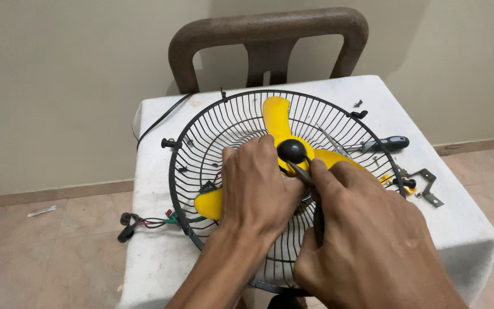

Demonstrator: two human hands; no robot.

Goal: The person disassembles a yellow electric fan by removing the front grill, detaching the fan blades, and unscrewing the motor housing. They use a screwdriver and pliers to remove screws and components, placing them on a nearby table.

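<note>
We see a small table (161, 252) covered with white cloth. On it lie a black wire fan guard (201, 123), a screwdriver (381, 144), a metal bracket (428, 186), some small screws (358, 103) and loose wires (144, 222).

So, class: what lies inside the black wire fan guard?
Inside the guard: a yellow blade with a black hub cap. The left hand and right hand cover the hub's base.
</note>
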